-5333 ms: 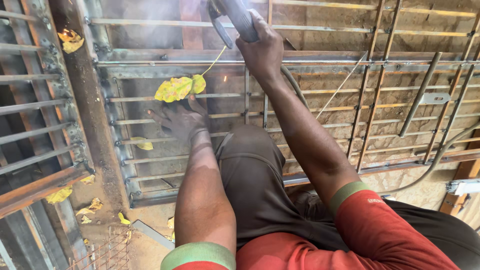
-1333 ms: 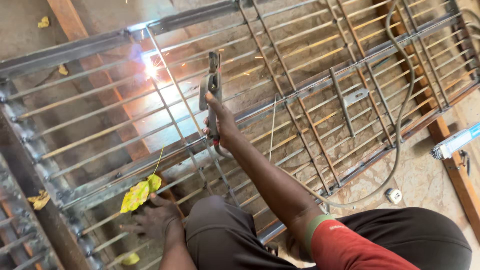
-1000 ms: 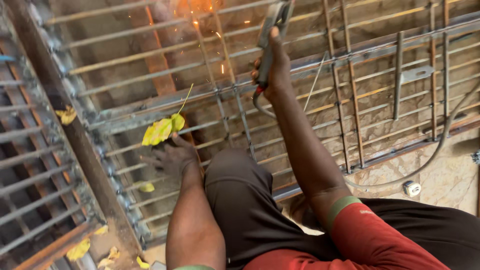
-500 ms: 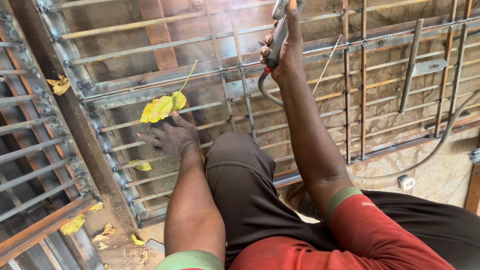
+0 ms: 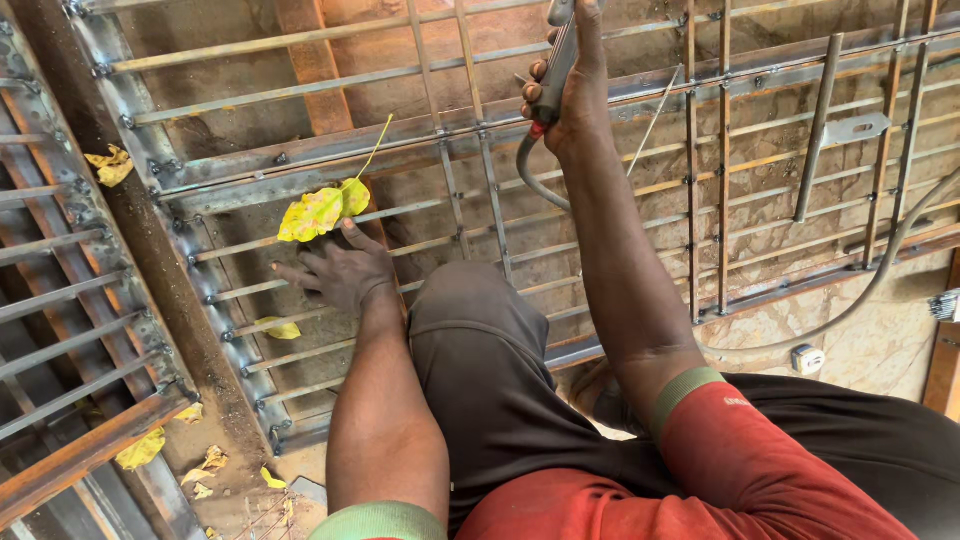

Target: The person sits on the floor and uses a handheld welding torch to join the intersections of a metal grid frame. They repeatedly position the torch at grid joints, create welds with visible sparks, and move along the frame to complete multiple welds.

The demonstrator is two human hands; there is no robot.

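The right hand [image 5: 575, 95] is closed around a grey, long-handled welding electrode holder [image 5: 556, 62], gripped near the top edge of the view with the fingers wrapped over the handle; the upper end of the tool runs out of frame. A grey cable [image 5: 535, 180] leaves the bottom of the handle and curves down behind the forearm. The left hand [image 5: 338, 272] lies flat with fingers spread, palm down, resting on the horizontal bars of a grey steel grille frame [image 5: 250, 180] that lies on the ground beneath the person. Just above the left hand's fingertips, a yellow-green leaf on a thin stem [image 5: 322, 210] rests on the bars, close to the thumb; contact cannot be confirmed. Further yellow leaves [image 5: 112, 165] lie at the left of the frame. A thicker grey hose [image 5: 880, 270] curves across the ground at right, near a small white box [image 5: 806, 358]. The person's dark-trousered knee [image 5: 470, 330] sits between the two arms.
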